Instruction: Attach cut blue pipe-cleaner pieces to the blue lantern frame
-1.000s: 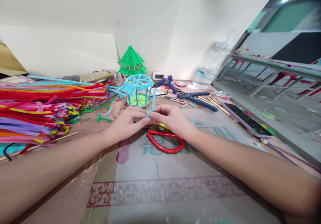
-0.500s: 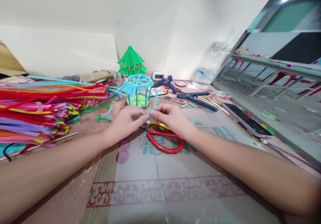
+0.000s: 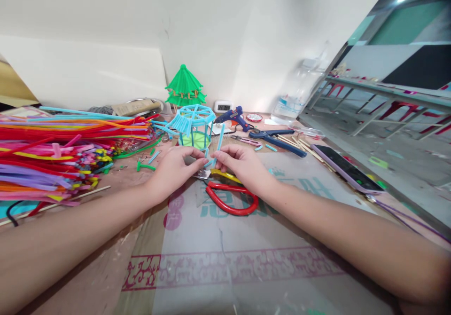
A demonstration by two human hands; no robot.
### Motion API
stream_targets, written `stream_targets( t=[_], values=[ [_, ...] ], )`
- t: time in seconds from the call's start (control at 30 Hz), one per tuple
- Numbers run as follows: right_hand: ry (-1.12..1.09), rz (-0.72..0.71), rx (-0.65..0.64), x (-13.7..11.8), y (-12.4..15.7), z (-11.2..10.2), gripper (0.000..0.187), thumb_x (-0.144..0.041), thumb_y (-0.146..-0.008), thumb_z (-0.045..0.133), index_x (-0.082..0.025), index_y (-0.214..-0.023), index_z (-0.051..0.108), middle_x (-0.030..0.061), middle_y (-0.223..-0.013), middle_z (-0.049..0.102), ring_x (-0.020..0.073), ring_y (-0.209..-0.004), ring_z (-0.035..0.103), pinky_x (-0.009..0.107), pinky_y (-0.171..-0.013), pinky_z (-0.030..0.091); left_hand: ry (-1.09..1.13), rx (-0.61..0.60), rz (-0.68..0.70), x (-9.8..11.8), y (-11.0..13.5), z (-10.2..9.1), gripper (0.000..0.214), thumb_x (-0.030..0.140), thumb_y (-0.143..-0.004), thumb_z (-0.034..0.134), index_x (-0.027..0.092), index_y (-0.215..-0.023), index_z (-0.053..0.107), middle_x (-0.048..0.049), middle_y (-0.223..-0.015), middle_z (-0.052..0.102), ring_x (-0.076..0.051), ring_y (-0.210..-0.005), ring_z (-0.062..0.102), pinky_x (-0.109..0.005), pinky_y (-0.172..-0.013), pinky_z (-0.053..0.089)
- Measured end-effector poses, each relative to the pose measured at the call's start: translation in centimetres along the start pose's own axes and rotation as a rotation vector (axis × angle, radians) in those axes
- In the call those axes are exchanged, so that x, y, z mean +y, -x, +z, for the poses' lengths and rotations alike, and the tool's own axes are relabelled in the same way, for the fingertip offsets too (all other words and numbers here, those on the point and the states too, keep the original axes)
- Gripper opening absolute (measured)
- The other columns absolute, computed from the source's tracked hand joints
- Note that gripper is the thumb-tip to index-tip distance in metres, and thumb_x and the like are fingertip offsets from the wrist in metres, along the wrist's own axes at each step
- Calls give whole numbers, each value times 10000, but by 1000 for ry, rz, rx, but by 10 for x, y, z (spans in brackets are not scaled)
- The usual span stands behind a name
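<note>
Between finger and thumb, my right hand (image 3: 237,162) pinches a light blue pipe cleaner (image 3: 221,137) that stands nearly upright. My left hand (image 3: 183,167) pinches a short light blue pipe cleaner piece (image 3: 206,153), close beside the other one. Under my hands lie scissors with red handles (image 3: 232,209), and a yellow part (image 3: 227,176) shows by my right fingers. Just behind my hands stands a small blue pipe cleaner pavilion (image 3: 195,117) with a partly covered roof and a green base. A green tiered roof (image 3: 184,87) rises behind it.
Bundles of coloured pipe cleaners (image 3: 66,155) fill the left side. At the back are a glue gun (image 3: 234,116), a small digital clock (image 3: 223,106) and a plastic bottle (image 3: 294,91). Blue pliers (image 3: 278,138), wooden sticks (image 3: 310,150) and a phone (image 3: 347,168) lie to the right.
My hands have moved slightly apart, opening a gap between the two blue pieces. The longer pipe cleaner leans a little more to the right.
</note>
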State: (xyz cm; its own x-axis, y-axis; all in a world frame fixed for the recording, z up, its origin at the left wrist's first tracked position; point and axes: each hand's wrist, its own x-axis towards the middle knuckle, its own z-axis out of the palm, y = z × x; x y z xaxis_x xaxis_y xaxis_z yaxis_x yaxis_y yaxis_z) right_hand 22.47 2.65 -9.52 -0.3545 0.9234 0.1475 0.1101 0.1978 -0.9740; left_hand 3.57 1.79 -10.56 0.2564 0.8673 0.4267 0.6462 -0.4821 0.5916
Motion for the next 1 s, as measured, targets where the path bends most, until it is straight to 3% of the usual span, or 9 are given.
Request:
stream_targets(
  t=[0.33, 0.6, 0.77, 1.0],
  values=[
    [-16, 13, -48, 3, -1, -1, 237, -385, -769, 677, -155, -718, 659, 5, -687, 664, 97, -589, 567, 236, -616, 478, 44, -64, 25, 7, 3, 0, 276, 423, -878, 554, 201, -831, 711, -18, -862, 723, -194, -847, 635, -320, -832, 460],
    [52, -25, -14, 7, -3, -1, 184, -338, -751, 693, -158, -763, 657, -18, -667, 615, 91, -593, 528, 229, -583, 433, 12, -81, 42, 5, 3, 0, 220, 368, -877, 574, 203, -828, 711, -7, -853, 719, -187, -860, 616, -321, -850, 431],
    [-5, -29, -40, 7, -4, 0, 177, -326, -758, 683, -157, -787, 636, -21, -682, 614, 92, -597, 538, 238, -600, 444, 14, -94, 81, 4, 3, 0, 203, 342, -877, 580, 200, -810, 710, 0, -830, 718, -178, -841, 609, -308, -830, 419],
    [-5, -14, -31, 4, -1, -2, 218, -334, -776, 679, -158, -695, 578, -22, -634, 613, 84, -570, 536, 229, -601, 453, 27, -166, 159, 0, 2, -1, 353, 380, -951, 443, 176, -849, 712, -17, -778, 681, -169, -788, 597, -292, -747, 408]
  ],
)
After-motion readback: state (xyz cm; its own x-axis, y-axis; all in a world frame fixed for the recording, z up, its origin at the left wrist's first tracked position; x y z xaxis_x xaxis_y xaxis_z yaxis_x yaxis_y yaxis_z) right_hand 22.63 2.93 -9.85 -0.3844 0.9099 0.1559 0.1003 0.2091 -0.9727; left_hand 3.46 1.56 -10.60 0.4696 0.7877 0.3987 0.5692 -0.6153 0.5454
